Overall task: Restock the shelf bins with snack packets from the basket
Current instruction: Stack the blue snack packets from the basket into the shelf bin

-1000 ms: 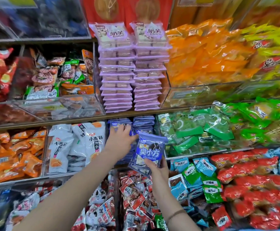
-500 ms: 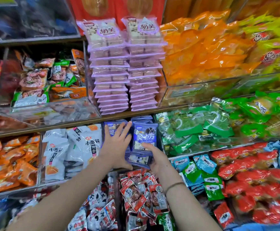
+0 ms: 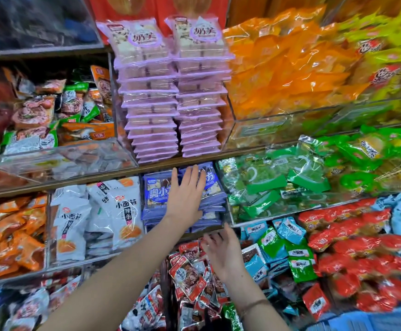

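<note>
The blue packet the right hand was carrying a second ago is no longer in it. It has gone into the middle-shelf bin, and that hand has dropped back below the bin's front lip. It now hangs over the small red packets with its fingers loosely spread and nothing in them. The left hand has moved across from the left stack. It lies flat on the blue packets, palm down and fingers straight, reaching up over the right-hand stack, pressing the pile rather than gripping it. The blue packets sit in two stacks side by side, with the white packets to their left and the green packets to their right. The tall purple stacks stand on the shelf just above. They lie straight ahead of the person and above the right hand. Their long sides seem to run from the front lip back into the shelf, so a fresh one would slide in from the front and low. I can't see the basket from here, so it must be somewhere down or behind. My guess is that the free right hand, already lower and clear of the bin, is the one better placed to go back for the next packet while the left steadies the pile.
</note>
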Motion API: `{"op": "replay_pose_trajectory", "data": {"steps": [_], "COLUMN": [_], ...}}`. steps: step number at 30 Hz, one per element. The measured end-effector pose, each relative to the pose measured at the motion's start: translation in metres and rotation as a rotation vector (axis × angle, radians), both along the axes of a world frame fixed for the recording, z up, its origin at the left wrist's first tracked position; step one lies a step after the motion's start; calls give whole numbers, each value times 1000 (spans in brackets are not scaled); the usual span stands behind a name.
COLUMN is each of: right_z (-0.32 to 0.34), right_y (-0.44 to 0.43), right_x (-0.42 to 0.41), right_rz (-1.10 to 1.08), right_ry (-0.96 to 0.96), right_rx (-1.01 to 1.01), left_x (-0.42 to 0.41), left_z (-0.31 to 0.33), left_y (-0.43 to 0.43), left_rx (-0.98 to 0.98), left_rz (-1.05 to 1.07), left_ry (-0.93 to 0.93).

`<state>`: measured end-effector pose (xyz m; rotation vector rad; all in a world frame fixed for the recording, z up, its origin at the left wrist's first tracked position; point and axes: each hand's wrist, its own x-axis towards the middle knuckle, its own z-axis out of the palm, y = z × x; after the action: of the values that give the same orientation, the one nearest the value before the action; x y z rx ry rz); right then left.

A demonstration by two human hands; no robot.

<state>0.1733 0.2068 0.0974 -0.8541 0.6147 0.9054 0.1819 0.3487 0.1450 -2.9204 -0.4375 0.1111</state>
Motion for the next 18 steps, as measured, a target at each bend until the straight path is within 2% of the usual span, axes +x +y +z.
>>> {"op": "replay_pose_trajectory", "data": {"steps": [3,8,10,13,18], "right_z": [16,27,26,17,5], "right_y": [18,38,41,34,3], "right_x": [20,40,39,30,15], "right_rz": [-44,-271,-300,-205,97], "right_ry": [16,28,15,-46,-111], "right_rx": [114,290,312,210,-27], "left_x": [4,-7,-10,-9,-7], "left_z": [0,2,2,1,6], "left_y": [1,20,24,23,27], "left_rx": [-10,-53,-104,-146,-131], "left_rz": [-14,-90,-98,-108,-124], "left_ry": [0,8,4,15,50]}}
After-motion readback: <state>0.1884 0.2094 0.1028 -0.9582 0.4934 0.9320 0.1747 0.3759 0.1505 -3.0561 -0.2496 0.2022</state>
